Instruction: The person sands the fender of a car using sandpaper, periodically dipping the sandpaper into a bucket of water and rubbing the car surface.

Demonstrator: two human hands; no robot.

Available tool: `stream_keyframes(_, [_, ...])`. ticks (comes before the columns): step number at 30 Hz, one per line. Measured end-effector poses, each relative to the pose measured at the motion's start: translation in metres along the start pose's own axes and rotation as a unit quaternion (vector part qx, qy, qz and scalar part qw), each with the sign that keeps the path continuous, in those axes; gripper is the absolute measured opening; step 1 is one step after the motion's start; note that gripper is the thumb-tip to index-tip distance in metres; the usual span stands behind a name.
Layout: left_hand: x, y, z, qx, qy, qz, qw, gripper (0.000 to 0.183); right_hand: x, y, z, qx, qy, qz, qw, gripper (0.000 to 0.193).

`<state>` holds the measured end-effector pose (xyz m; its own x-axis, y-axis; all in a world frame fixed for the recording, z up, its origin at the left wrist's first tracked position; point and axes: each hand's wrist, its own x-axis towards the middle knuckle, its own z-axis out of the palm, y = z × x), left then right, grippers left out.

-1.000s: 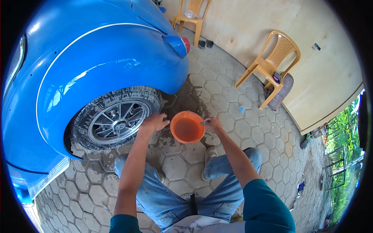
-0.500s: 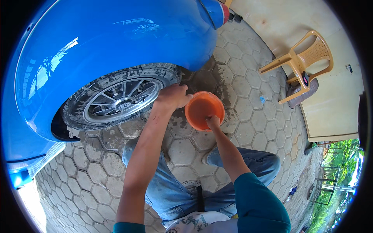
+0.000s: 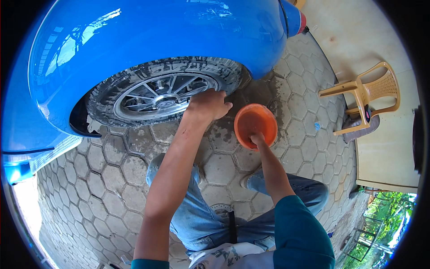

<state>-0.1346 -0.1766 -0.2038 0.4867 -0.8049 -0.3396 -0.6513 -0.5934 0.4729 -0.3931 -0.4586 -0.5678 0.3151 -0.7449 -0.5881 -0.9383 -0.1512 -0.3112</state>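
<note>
A blue car [image 3: 165, 31] stands in front of me. Its wheel has a black tyre [image 3: 229, 76], wet with pale smears, around a silver multi-spoke rim [image 3: 154, 117]. Against the wheel's lower right side is my left hand [image 3: 207, 106], its thumb sticking out to the right. The other fingers are turned away, so their grip is hidden. An orange bucket [image 3: 268, 119] with murky liquid in it sits on the ground right of the wheel. My right hand [image 3: 256, 138] reaches over the bucket's near rim, fingers down inside and out of sight.
Hexagonal paving [image 3: 219, 168] covers the ground, with dark wet patches around the bucket. A tan plastic chair [image 3: 365, 94] stands at the right, by a pale wall [image 3: 380, 157]. My jeans-clad legs [image 3: 291, 188] are spread on the near side of the bucket.
The view has shifted, so car and bucket appear farther right. My left hand has moved slightly inward over the wheel's rim. My right hand sits a little farther left inside the bucket.
</note>
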Motion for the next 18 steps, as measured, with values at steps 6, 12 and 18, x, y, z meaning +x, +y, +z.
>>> stream_keyframes(6, [-0.027, -0.05, 0.003, 0.018, -0.028, -0.089, 0.995, 0.051, -0.06, -0.062, 0.056, -0.132, -0.036, -0.169, 0.976, 0.029])
stream_keyframes(12, [-0.033, -0.052, -0.001, 0.008, -0.02, -0.073, 0.997, 0.05, -0.042, -0.06, 0.044, -0.022, -0.067, -0.102, 0.992, 0.027])
stream_keyframes(18, [-0.03, -0.06, 0.002, -0.001, -0.026, -0.106, 0.994, 0.05, -0.061, -0.079, 0.044, 0.047, -0.086, -0.036, 0.995, 0.036])
